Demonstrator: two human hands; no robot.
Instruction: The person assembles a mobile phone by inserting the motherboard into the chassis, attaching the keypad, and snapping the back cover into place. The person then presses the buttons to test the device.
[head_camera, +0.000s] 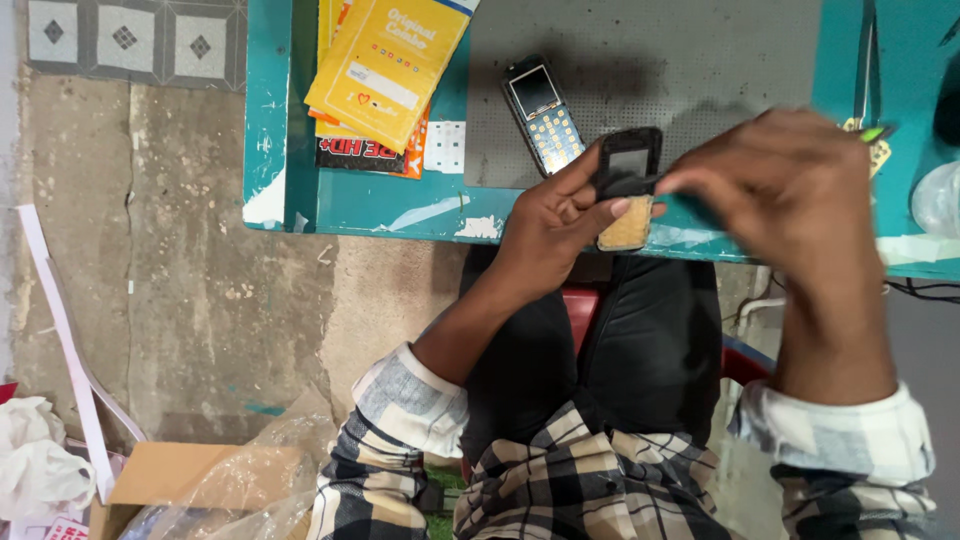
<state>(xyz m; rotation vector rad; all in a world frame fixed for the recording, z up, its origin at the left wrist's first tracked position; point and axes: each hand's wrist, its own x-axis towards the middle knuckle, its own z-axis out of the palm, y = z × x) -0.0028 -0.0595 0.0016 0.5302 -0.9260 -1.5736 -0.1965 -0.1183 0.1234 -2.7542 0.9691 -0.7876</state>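
At centre of frame, just above the near table edge: left hand (555, 225), fingers pinched on a small black bar-shaped phone frame with a pale screen window and a tan lower board (630, 185). Long axis near upright in frame, screen end toward the top, tan end at the bottom. Held directly in the left hand; right hand (790, 190) immediately to its right, motion-blurred, fingertips meeting the frame's right side at mid-height; grip there not readable, possibly a thin dark tool.

Upper centre, lying on a grey perforated mat (700, 60): one black keypad phone with gold keys (542, 113), tilted, just up-left of the held frame, nearer the left hand.

Upper left on the teal worn-painted table (280, 150): one fanned stack of yellow-orange card packets (385, 65).

Upper right: slim tweezers (864, 70), partly hidden.

Lower left on the concrete floor: one cardboard box under clear plastic (200, 485).

Count: phones two, hands two.
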